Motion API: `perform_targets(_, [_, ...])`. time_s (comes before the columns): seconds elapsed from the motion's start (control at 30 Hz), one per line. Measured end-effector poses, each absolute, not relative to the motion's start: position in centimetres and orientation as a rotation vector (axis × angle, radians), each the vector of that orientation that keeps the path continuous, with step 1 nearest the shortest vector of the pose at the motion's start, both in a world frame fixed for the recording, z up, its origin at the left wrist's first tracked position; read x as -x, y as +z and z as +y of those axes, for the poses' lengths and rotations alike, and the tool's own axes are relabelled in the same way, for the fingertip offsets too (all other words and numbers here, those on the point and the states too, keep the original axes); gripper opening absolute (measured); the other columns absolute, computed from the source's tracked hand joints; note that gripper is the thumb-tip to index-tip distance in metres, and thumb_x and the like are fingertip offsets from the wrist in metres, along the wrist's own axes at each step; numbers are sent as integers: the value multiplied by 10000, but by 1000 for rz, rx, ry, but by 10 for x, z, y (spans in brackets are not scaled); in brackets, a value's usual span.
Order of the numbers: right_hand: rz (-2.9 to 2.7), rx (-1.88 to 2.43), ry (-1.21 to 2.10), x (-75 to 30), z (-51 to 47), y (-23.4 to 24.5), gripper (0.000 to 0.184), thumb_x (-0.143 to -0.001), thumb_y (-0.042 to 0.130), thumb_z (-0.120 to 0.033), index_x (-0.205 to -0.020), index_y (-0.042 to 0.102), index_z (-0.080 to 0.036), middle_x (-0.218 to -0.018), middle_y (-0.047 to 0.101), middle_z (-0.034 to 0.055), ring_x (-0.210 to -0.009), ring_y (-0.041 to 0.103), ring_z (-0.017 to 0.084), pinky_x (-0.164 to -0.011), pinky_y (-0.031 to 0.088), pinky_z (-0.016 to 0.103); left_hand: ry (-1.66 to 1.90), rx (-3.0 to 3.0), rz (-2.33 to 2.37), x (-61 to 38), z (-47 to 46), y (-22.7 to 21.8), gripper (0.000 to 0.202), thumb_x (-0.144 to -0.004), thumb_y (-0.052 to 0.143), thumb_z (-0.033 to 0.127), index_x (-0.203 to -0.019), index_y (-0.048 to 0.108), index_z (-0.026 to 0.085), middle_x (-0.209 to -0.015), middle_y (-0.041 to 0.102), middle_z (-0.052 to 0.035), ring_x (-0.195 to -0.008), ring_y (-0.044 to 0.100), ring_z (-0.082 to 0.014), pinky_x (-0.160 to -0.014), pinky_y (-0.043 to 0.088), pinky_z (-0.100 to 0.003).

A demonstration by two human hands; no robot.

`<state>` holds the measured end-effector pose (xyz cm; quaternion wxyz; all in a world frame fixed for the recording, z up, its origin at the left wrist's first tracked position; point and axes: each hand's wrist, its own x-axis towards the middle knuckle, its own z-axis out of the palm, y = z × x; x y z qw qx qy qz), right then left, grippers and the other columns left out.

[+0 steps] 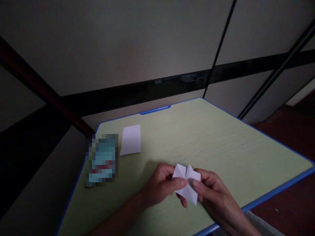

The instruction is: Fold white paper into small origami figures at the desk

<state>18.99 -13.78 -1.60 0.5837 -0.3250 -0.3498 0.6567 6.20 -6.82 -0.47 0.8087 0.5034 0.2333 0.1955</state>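
A small folded white paper piece [187,183] is held between both hands just above the pale green table [221,147]. My left hand [161,186] pinches its left side with the thumb on top. From the right, my right hand [214,193] grips the other side, thumb pressed on the paper and fingers curled beneath. The paper shows several creased flaps and a point at the bottom.
A flat white sheet of paper [131,140] lies on the table toward the far left. A blurred teal and red object [102,160] sits at the left edge. The table has a blue rim [270,193]; pale walls with dark bands stand behind.
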Motion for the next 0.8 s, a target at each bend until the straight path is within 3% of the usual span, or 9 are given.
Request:
perform_targets(0.2, [-772, 719, 1625, -191, -138, -13, 293, -680, 651, -355, -515, 514, -155, -489, 556, -4, -488, 523, 109, -469, 332, 210, 372, -1100, 438, -60, -69, -4, 329, -644, 628, 390, -660, 634, 62, -562, 611, -68, -479, 569, -122, -426, 458, -207])
perform_targets(0.3, [-755, 814, 1512, -188, -135, -13, 327, -704, 620, -395, -509, 496, -162, -424, 469, -43, -463, 484, 100, -470, 312, 211, 440, -1121, 493, -62, -66, -8, 312, -662, 617, 383, -653, 634, 72, -562, 618, -66, -464, 564, -116, -419, 428, -193])
perform_targets(0.37, [-783, 876, 1402, -186, -133, -13, 331, -709, 606, -415, -523, 488, -168, -460, 489, -34, -483, 470, 103, -486, 320, 219, 530, -1123, 531, -64, -65, -10, 281, -676, 613, 362, -647, 635, 83, -530, 611, -45, -443, 555, -100, -413, 403, -173])
perform_targets(0.5, [-882, 1041, 1297, -184, -130, -13, 226, -632, 694, -330, -634, 535, -170, -561, 539, -23, -529, 473, 112, -521, 355, 232, 682, -1091, 585, -66, -65, -10, 198, -659, 643, 292, -613, 633, 100, -502, 588, 2, -447, 518, -61, -448, 400, -146])
perform_targets(0.67, [-858, 1134, 1166, -186, -130, -14, 172, -676, 640, -276, -621, 512, -174, -560, 489, -36, -553, 456, 115, -528, 355, 231, 764, -1052, 610, -65, -65, -5, 137, -628, 658, 210, -732, 636, 123, -621, 623, 12, -596, 548, -75, -567, 423, -151])
perform_targets(0.8, [-921, 1187, 1188, -186, -131, -12, 222, -614, 671, -228, -548, 468, -167, -512, 436, -52, -491, 372, 91, -460, 305, 210, 785, -1100, 705, -64, -65, -3, 127, -580, 674, 190, -626, 583, 114, -518, 547, 43, -478, 454, -47, -457, 356, -137])
